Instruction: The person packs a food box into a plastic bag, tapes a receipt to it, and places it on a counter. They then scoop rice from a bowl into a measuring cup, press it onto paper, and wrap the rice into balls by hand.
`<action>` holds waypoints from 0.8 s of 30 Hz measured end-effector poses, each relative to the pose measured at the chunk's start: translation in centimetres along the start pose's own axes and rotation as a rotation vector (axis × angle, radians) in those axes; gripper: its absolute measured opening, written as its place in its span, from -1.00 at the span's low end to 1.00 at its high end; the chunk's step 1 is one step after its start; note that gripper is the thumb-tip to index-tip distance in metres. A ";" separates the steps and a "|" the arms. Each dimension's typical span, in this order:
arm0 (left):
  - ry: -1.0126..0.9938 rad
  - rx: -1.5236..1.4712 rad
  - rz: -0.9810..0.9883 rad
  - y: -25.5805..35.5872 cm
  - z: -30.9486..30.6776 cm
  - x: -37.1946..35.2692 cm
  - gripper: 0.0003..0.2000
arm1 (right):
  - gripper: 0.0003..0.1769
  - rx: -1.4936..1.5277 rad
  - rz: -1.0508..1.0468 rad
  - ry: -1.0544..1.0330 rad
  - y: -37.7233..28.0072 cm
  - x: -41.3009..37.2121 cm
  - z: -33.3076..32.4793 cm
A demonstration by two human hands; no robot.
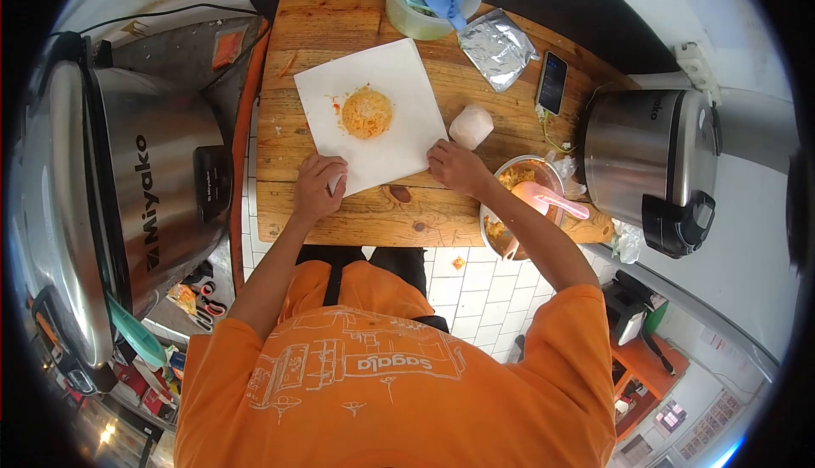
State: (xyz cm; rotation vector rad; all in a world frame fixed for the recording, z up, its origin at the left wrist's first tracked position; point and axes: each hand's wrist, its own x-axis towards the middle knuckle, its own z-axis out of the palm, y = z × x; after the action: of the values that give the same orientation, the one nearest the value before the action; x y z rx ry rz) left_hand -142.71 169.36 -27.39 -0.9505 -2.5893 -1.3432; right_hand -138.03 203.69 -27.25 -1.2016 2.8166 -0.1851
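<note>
A square sheet of white wrapping paper (399, 78) lies flat on the wooden table, turned at an angle. On it sits a rounded mound of orange-coloured fried rice (368, 112), with a few grains scattered around its left side. My left hand (320, 184) is at the paper's near left edge, fingers curled over it and thumb lying on the sheet. At the near right corner, the fingers of my right hand (454, 166) are closed on the paper. Just beyond that hand lies a rounded white wrapped bundle (471, 126).
Right of the paper is a metal bowl (556, 181) of fried rice with a pink rice paddle (543, 199). Behind are a plastic tub (403, 22) with blue scoops, a foil packet (498, 48) and a phone (553, 82). Rice cookers (161, 120) flank the table (407, 229).
</note>
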 end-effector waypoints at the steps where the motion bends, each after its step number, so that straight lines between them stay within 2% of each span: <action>1: -0.005 -0.003 -0.003 0.0 0.0 -0.1 -0.91 | -0.76 -0.001 0.000 -0.001 0.0 0.0 -0.2; 7: -0.012 0.082 0.031 1.1 0.5 -0.1 -0.86 | -0.81 0.050 0.120 0.036 -0.4 0.7 -1.3; 9: -0.034 0.134 0.028 3.6 1.4 0.9 -0.84 | -0.85 0.299 0.279 0.181 -0.7 1.1 -2.2; 12: -0.143 0.185 0.019 6.2 3.4 2.8 -0.78 | -0.82 0.367 0.301 0.049 -0.4 1.0 -2.2; 16: -0.264 0.236 0.035 5.5 5.7 3.5 -0.71 | -0.80 0.374 0.318 0.080 -0.5 1.8 -3.4; 18: -0.295 0.273 0.051 5.2 6.2 3.5 -0.70 | -0.80 0.345 0.342 -0.008 -0.8 2.1 -4.3; 19: -0.269 0.279 0.119 4.8 6.5 3.3 -0.74 | -0.80 0.345 0.344 -0.007 -0.8 1.9 -4.0; 21: -0.245 0.285 0.189 4.1 7.1 2.7 -0.78 | -0.80 0.180 0.162 -0.070 -0.9 1.5 -3.2; 23: -0.158 0.333 0.368 3.8 7.5 2.5 -0.89 | -0.78 0.131 0.119 -0.083 -0.8 1.2 -2.8; 24: -0.158 0.333 0.368 3.7 7.7 2.3 -0.89 | -0.76 0.084 0.073 -0.096 -0.7 1.1 -2.6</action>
State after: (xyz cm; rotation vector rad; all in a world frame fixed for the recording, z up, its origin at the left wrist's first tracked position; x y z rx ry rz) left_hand -140.89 177.95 -28.71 -1.4208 -2.4636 -0.7475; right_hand -138.58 202.60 -24.59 -1.0587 2.7352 -0.2317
